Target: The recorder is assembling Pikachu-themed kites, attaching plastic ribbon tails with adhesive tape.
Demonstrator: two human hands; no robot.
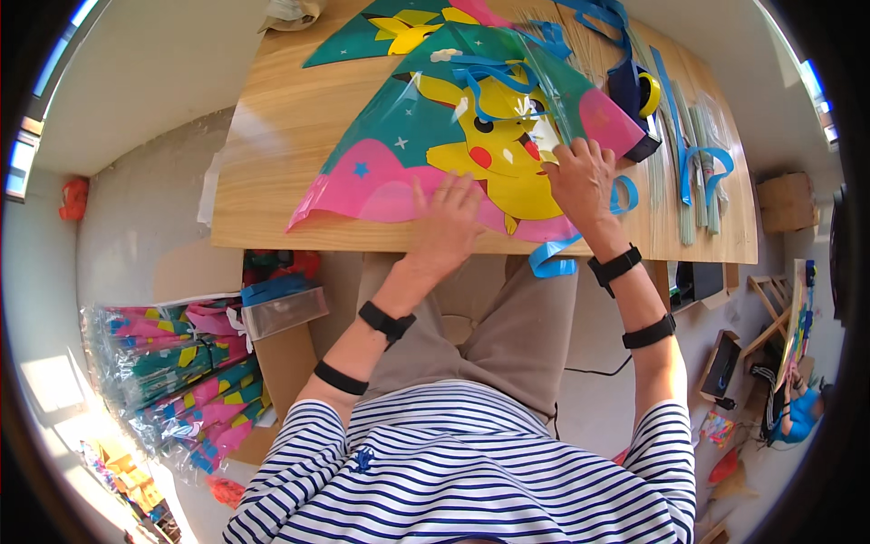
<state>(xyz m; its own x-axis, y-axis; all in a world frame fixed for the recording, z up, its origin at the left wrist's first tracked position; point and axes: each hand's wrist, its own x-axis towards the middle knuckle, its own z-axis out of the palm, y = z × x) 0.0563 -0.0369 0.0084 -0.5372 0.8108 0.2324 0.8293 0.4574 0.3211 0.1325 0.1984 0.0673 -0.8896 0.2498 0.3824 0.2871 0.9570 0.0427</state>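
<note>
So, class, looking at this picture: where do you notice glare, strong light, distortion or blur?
In the head view, whitish glare streaks the glossy printed sheet; in that same head view, a sunlit patch at lower left looks very bright, straight edges bend toward the picture's rim, and the left hand seems slightly softer than the striped shirt.

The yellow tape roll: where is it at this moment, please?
In the head view, the yellow tape roll sits in the dark dispenser, on the right of the wooden table, beyond the right hand, just left of a blue strip.
</note>
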